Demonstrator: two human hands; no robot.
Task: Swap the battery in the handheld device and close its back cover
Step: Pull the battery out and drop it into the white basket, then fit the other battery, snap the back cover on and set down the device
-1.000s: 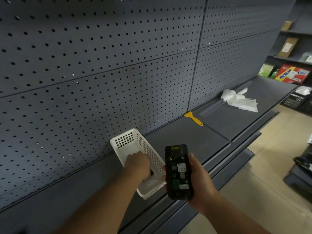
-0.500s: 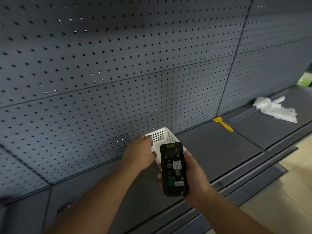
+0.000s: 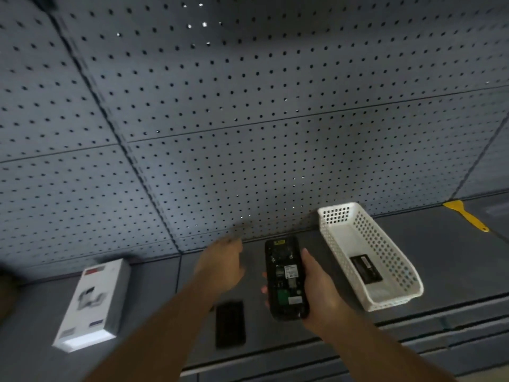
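My right hand [image 3: 319, 288] holds the black handheld device [image 3: 285, 278] upright, back side up, with its battery bay uncovered and labels and a green board showing. My left hand [image 3: 221, 264] hovers blurred to the left of the device, fingers loosely apart and holding nothing. A flat black back cover [image 3: 230, 323] lies on the shelf below my left hand. A black battery [image 3: 366, 270] lies on the floor of the white perforated basket [image 3: 396, 300] to the right of the device.
A white product box [image 3: 92, 301] lies on the grey shelf [image 3: 454, 260] at the left. A yellow scraper [image 3: 465, 215] rests at the far right by the pegboard wall [image 3: 248, 119]. The shelf's front edge runs just below my arms.
The view has swung left. My left hand has left the basket empty and moved left of the device; the battery now lies in the basket. The box and back cover have come into view.
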